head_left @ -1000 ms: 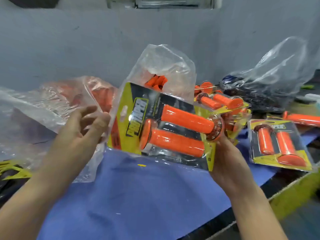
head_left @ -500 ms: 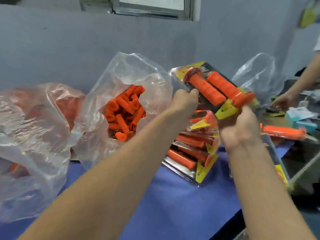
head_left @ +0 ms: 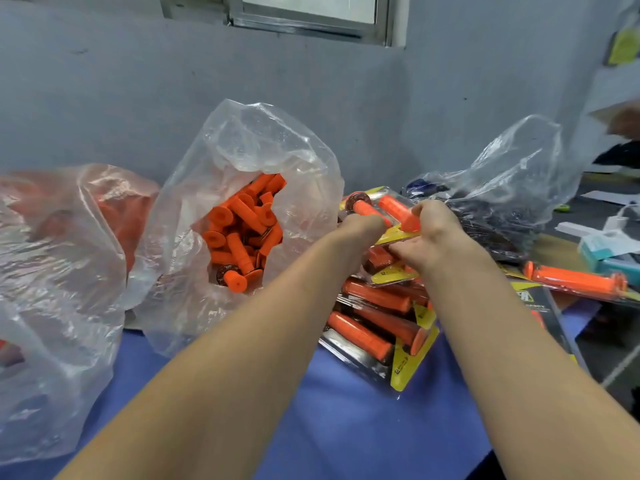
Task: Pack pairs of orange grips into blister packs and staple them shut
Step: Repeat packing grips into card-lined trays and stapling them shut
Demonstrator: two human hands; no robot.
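Pack (head_left: pixel 394 233), label blurred: left hand (head_left: pixel 360 225), right hand (head_left: pixel 433 233).

Crinkled, glossy clear plastic bag (head_left: pixel 242 150) holds matt orange rubbery grips (head_left: pixel 242 233). Right of it, shiny clear-plastic blister packs (head_left: pixel 377 327) lie stacked on a smooth, matt blue table cover (head_left: pixel 346 420).

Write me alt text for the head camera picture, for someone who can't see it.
A person's left hand and right hand grip a blister pack holding two orange grips over a pile of filled packs on a blue table. Left of the pile stands an open clear bag of loose orange grips.
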